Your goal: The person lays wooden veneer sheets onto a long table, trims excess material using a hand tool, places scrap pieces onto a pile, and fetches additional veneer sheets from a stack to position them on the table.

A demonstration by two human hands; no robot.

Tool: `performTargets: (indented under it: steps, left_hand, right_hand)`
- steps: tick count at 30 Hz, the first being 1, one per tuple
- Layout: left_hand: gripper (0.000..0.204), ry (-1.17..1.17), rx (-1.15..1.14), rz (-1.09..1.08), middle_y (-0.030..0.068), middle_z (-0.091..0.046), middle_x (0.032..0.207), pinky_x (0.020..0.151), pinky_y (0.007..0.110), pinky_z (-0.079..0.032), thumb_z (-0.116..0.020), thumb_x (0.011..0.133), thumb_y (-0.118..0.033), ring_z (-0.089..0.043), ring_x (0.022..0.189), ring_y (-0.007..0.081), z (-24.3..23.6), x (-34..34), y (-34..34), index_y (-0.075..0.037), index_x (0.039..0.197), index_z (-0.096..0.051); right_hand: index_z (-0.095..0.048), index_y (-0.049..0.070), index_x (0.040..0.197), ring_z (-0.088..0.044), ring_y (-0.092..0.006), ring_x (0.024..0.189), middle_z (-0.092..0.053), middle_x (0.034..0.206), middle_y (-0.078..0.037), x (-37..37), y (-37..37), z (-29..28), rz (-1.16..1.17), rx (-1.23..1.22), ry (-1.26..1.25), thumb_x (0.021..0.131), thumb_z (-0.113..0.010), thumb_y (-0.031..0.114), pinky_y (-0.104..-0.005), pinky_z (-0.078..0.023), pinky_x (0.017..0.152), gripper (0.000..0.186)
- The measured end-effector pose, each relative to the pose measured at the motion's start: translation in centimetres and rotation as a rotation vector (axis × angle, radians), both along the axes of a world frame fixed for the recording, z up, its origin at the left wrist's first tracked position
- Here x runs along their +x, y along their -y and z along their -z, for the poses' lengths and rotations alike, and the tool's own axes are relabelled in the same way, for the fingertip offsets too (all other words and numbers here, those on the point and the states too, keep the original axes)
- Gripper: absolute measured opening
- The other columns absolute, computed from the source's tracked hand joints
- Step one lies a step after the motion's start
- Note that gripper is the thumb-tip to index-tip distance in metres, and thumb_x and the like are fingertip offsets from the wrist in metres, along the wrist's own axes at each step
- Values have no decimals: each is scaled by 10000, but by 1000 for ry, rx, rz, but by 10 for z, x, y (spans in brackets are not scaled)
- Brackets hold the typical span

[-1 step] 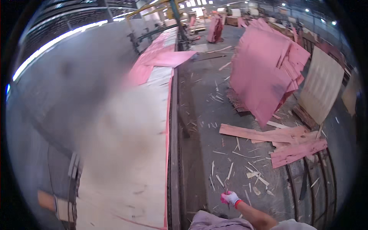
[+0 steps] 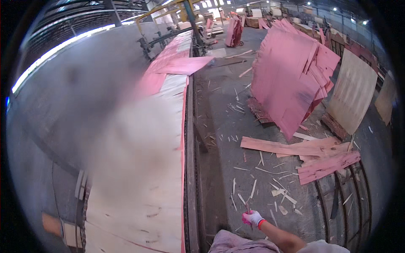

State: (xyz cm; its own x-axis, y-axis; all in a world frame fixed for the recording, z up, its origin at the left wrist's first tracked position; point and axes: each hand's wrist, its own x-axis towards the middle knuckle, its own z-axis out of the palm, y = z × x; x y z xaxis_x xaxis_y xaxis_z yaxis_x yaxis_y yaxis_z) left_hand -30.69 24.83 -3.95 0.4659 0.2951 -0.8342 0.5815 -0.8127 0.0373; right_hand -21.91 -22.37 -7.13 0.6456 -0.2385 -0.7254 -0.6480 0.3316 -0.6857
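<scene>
My right hand [image 2: 252,218], in a white glove with pink fingers and a red cuff, is closed on a thin, narrow item [image 2: 248,205] that I cannot identify clearly. It hangs low over the littered floor, beside a long conveyor-like bed [image 2: 190,177] at its left. Pale veneer sheets [image 2: 126,219] lie along that bed, with pink sheets [image 2: 185,65] on top farther along. A hazy smudge blurs the middle left of the view. My left hand is out of view.
To the right lean a big pink sheet stack [image 2: 287,76] and a pale board [image 2: 352,92]. Pink offcuts [image 2: 327,166] lie near metal rails [image 2: 346,211]. Wood scraps [image 2: 278,192] litter the floor [image 2: 228,160]. Yellow framework [image 2: 157,13] stands at the far end, with more stacks [image 2: 234,31] behind.
</scene>
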Motion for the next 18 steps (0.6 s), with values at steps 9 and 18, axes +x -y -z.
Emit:
performTargets:
  steps: [9,18]
  left_hand:
    - [543,-128,-201,151,194,-652,948,802,385,-490,-548,789,-495,-622,898,318,51,252,91,-15,1032,-621]
    - [542,87,-422,535,141,-680,816,731,364,-496,-463,847,-513,-653,759,248,20,589,249,-16,908,-669]
  right_hand:
    - [-603,13,920,-550,-153,540,-594,707,-50,145,116,49,77,12,10,799,-658,225,-280,-439,481,250]
    - [-519,63,927,-555,-239,518,-542,665,-104,158,261,141,686,39,-376,850,-557,218,-409,-461,443,177]
